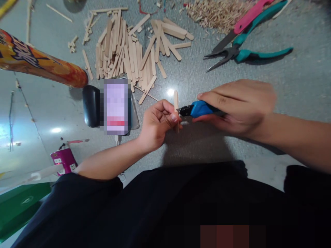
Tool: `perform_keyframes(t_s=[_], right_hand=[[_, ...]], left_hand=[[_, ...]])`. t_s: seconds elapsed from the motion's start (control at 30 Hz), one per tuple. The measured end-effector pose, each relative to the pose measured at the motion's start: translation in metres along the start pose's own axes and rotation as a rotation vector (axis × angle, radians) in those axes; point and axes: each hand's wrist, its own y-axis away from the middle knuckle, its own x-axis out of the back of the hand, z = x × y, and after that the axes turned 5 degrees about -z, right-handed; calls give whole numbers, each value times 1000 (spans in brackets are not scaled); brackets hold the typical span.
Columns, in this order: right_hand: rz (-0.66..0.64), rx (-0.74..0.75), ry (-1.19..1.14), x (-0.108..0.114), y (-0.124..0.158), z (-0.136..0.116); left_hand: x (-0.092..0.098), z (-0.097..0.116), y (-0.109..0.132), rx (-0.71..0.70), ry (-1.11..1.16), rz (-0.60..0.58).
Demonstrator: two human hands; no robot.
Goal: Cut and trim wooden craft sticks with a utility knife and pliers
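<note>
Toward near edge of surface [192, 77]: left hand [156, 125] pinches stick [176, 98], right hand [238, 100] grips knife [202, 109] — apparently cutting; any next stroke calls for steadiness.

Orange canister [43, 63] at left; black case [91, 106] just beside lit phone [115, 106]; purple socket block [67, 159], green object [20, 206] lower left

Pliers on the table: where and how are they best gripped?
The lower teal handle looks best, approached from the picture's right. The pliers lie spread open, jaws pointing left, and that handle is uncovered, while the pink tool runs along the upper one. The nearer right hand holds a blue cutter.
</note>
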Motion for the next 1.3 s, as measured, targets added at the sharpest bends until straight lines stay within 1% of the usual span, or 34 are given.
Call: perform_keyframes(t_s=[0.03, 0.17, 0.2, 0.33, 0.4, 0.57, 0.67, 0.83, 0.87, 1.03, 1.13, 1.23, 1.3], right_hand=[[-12, -5, 4, 0, 0, 0], [46, 26, -50, 4, -4, -1], [44, 32, -65, 6, -6, -2], [-50, -5, -91, 11, -9, -4], [-71, -20, -123, 11, -9, -4], [-72, -28, -158, 8, -9, -3], [-50, -23, -145, 6, -8, -3], [-56, -22, -161, 6, -9, -3], [-52, -14, -174, 6, -9, -3], [-114, -3, -295, 9, -9, -2], [-111, 6, -385, 9, -8, -4], [-133, -9, -441, 7, -7, -7], [-147, -34, -460, 7, -7, -8]], left_hand=[[0, 0, 0, 1, 2, 0], [0, 0, 0, -6, 15, 0], [0, 0, 0, -6, 15, 1], [0, 0, -1, -4, 6, 5], [0, 0, -2, -9, 10, 3], [0, 2, -2, -21, 24, -27], [-2, 4, -2, -17, 17, -24], [-1, 3, -2, -5, 19, -36], [0, 3, -2, -2, 23, -40], [3, 1, -3, -21, 49, -87], [4, 2, -1, -21, 41, -115], [3, 2, 0, -28, 25, -129], [1, 2, 1, -36, 7, -114]])
